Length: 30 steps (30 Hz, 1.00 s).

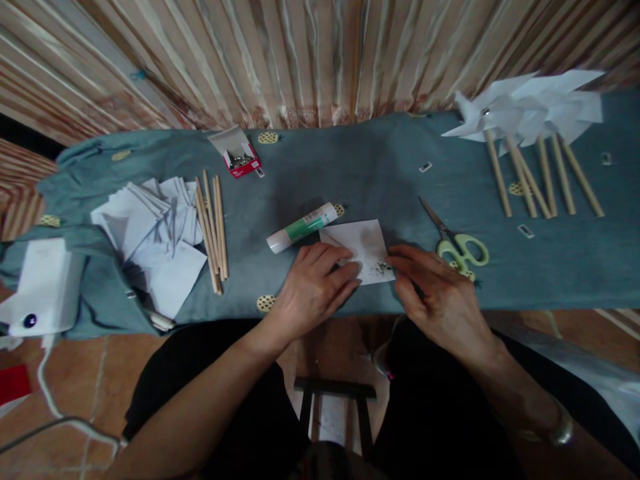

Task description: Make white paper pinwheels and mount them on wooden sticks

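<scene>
A small white square of paper [367, 240] lies on the cloth in front of me, with a fold or crease line on its left part and a dark green printed mark near its lower right corner. My left hand [317, 283] is over the paper's left side, its bent fingers pressing the sheet. At the right edge, my right hand [435, 290] has thumb and fingers closed about the paper near the printed mark. Just behind my left hand lies a white and green glue stick [303, 228], capped. Green-handled scissors [455, 243] rest beyond my right hand.
Wooden sticks [213, 230] and a pile of paper squares [145, 227] lie at left. An open red box [243, 163] holds small metal pieces. Paper pinwheels on sticks [533, 120] lie at back right. A white device [47, 287] with a cable sits at the left edge.
</scene>
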Motion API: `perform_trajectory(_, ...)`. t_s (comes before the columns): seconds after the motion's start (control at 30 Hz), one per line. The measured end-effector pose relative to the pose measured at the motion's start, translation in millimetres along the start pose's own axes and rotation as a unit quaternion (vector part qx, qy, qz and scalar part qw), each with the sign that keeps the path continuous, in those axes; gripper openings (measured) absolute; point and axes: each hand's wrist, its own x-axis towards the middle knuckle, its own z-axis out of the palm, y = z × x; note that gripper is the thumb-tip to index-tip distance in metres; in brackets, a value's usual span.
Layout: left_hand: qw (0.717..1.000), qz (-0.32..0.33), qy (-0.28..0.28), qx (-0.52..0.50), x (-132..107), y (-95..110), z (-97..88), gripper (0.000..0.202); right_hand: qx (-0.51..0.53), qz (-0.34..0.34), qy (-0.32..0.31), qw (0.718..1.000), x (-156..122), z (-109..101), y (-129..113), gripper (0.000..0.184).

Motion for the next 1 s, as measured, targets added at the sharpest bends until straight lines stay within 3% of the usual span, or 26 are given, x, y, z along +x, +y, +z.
perform_trajectory(0.17, 0.998, 0.007, -0.060, 0.016, 0, 9, 2.1, 0.020, -0.012, -0.003, -0.020, 1.000, -1, 0, -1, 0.026)
perform_trajectory(0.37, 0.997, 0.027, -0.042, 0.051, 0, 12, 3.2, 0.016, 0.018, 0.012, -0.031, 0.999, -1, -1, 0, 0.031)
perform_trajectory(0.5, 0.997, 0.031, -0.038, 0.061, -1, 12, 1.9, 0.016, 0.099, 0.050, -0.060, 0.992, -1, -4, 4, 0.038)
perform_trajectory(0.63, 0.997, 0.035, -0.042, 0.049, -2, 13, -0.6, 0.017, 0.181, 0.100, -0.077, 0.975, -1, -7, 10, 0.031)
perform_trajectory(0.87, 0.997, 0.044, -0.062, 0.012, -8, 16, -3.2, 0.016, 0.270, 0.110, -0.085, 0.953, 0, -8, 13, 0.008)
perform_trajectory(1.0, 0.997, 0.045, -0.060, 0.006, -10, 16, -3.9, 0.015, 0.275, 0.107, -0.104, 0.950, 1, -8, 11, 0.012)
